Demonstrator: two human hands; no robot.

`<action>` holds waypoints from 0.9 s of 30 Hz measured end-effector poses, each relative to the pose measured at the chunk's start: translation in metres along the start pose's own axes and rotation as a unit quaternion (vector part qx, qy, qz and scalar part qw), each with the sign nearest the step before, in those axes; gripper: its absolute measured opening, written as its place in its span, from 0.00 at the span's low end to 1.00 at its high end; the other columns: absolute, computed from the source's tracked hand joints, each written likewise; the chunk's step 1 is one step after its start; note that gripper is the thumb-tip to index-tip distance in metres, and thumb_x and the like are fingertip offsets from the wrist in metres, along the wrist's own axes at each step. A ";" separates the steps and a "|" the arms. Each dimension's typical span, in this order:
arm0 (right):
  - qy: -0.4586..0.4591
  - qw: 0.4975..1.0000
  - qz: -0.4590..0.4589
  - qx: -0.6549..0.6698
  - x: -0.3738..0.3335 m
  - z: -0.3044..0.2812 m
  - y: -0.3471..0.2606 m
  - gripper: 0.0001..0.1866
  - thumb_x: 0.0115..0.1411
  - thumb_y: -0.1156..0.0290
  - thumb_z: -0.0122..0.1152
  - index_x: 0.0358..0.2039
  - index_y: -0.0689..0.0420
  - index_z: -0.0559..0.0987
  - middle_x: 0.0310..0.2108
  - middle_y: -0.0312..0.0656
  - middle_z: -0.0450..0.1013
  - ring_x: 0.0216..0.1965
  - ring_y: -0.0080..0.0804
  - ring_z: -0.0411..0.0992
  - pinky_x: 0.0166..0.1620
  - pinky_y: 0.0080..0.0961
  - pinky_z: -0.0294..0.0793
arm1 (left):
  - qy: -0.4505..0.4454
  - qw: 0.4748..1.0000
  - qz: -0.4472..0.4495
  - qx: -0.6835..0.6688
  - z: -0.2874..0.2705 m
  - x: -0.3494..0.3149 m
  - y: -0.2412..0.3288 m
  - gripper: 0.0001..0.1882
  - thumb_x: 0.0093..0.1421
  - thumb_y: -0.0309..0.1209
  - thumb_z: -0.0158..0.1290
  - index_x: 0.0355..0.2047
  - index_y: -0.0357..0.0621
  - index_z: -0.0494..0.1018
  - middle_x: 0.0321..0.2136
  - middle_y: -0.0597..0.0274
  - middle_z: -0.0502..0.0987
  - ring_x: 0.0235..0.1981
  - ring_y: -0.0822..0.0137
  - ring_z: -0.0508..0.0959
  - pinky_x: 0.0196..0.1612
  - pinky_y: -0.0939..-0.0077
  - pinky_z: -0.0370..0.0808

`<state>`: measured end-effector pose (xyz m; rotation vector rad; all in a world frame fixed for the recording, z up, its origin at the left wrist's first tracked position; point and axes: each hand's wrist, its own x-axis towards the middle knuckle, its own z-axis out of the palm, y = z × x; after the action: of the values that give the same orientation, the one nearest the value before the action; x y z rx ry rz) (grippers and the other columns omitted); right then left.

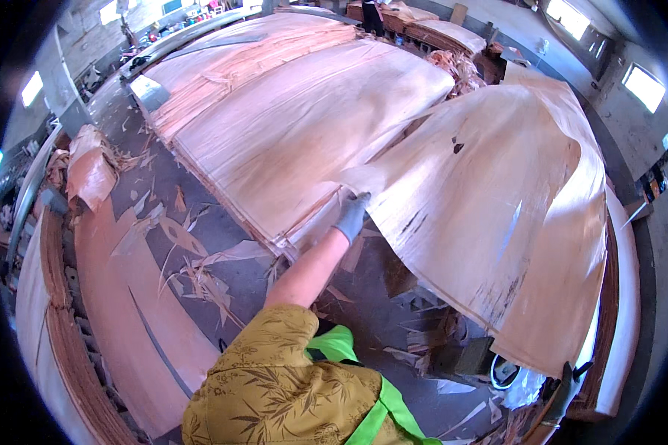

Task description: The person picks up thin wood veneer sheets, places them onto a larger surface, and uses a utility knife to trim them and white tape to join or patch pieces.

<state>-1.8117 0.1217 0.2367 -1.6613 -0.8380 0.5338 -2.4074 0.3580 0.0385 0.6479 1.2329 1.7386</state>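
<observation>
A large, thin wood veneer sheet spreads across the right side, bowed and rippled along its far right edge. It has a small dark hole and dark streaks. My left hand, in a grey glove, is closed on the sheet's near left edge, beside a broad stack of veneer. At the lower right, my right hand, in a darker glove, grips the sheet's near right corner. The sheet is lifted and curved between my hands, partly overlapping the stack on its left.
Veneer scraps litter the dark floor between the stack and a long reddish sheet at left. Another veneer pile stands at far right. Shredded veneer heaps behind the stack. A person stands at the far end.
</observation>
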 end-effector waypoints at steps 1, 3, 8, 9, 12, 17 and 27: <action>-0.023 1.000 0.015 -0.015 0.018 -0.021 0.006 0.41 0.53 0.72 0.60 0.63 0.57 0.49 0.41 0.37 0.68 0.31 0.21 0.64 0.33 0.16 0.66 | 0.017 1.000 0.023 0.011 0.013 -0.008 -0.019 0.14 0.56 0.34 0.54 0.39 0.40 0.72 0.34 0.62 0.75 0.31 0.70 0.74 0.34 0.75 0.73; -0.020 1.000 0.002 -0.015 0.050 -0.046 0.023 0.42 0.53 0.72 0.60 0.64 0.57 0.49 0.33 0.32 0.66 0.25 0.17 0.60 0.26 0.16 0.59 | 0.019 0.998 -0.021 0.056 0.051 -0.036 -0.035 0.16 0.55 0.36 0.55 0.39 0.37 0.72 0.33 0.61 0.76 0.32 0.69 0.73 0.35 0.73 0.71; -0.061 0.996 -0.044 -0.041 0.131 -0.088 0.068 0.41 0.53 0.72 0.60 0.64 0.52 0.50 0.18 0.24 0.61 0.14 0.11 0.51 0.16 0.13 0.49 | -0.023 0.996 -0.015 0.079 0.097 -0.098 -0.048 0.17 0.53 0.35 0.54 0.37 0.32 0.72 0.33 0.57 0.76 0.32 0.69 0.74 0.35 0.76 0.71; -0.095 0.995 -0.026 -0.028 0.161 -0.088 0.084 0.40 0.53 0.72 0.60 0.64 0.53 0.51 0.18 0.24 0.60 0.14 0.11 0.51 0.16 0.13 0.50 | -0.011 0.997 -0.010 0.079 0.076 -0.082 -0.072 0.18 0.52 0.35 0.54 0.37 0.32 0.72 0.33 0.58 0.76 0.33 0.69 0.74 0.36 0.76 0.70; -0.104 0.988 0.015 -0.114 0.209 -0.138 0.118 0.31 0.53 0.71 0.61 0.57 0.56 0.63 0.15 0.24 0.60 0.13 0.12 0.54 0.15 0.15 0.51 | 0.011 0.973 0.023 0.229 0.123 -0.115 -0.082 0.20 0.52 0.36 0.55 0.37 0.29 0.72 0.34 0.56 0.76 0.36 0.66 0.73 0.41 0.72 0.68; -0.095 0.986 -0.003 -0.138 0.264 -0.169 0.121 0.10 0.50 0.69 0.64 0.19 0.58 0.74 0.13 0.31 0.65 0.11 0.17 0.58 0.15 0.19 0.55 | 0.038 0.996 -0.036 0.074 0.206 -0.189 -0.137 0.16 0.54 0.35 0.54 0.38 0.35 0.72 0.35 0.59 0.76 0.37 0.68 0.74 0.40 0.72 0.70; -0.107 0.960 0.026 -0.259 0.323 -0.227 0.175 0.10 0.51 0.69 0.63 0.21 0.62 0.75 0.14 0.33 0.67 0.13 0.19 0.62 0.17 0.21 0.60 | 0.111 0.961 -0.101 -0.234 0.208 -0.160 -0.158 0.23 0.56 0.37 0.53 0.48 0.35 0.67 0.45 0.55 0.72 0.45 0.61 0.74 0.45 0.66 0.72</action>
<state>-1.3966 0.2048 0.1527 -2.1321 -1.1670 0.5672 -2.1083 0.3331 -0.0189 0.0482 0.9389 1.8703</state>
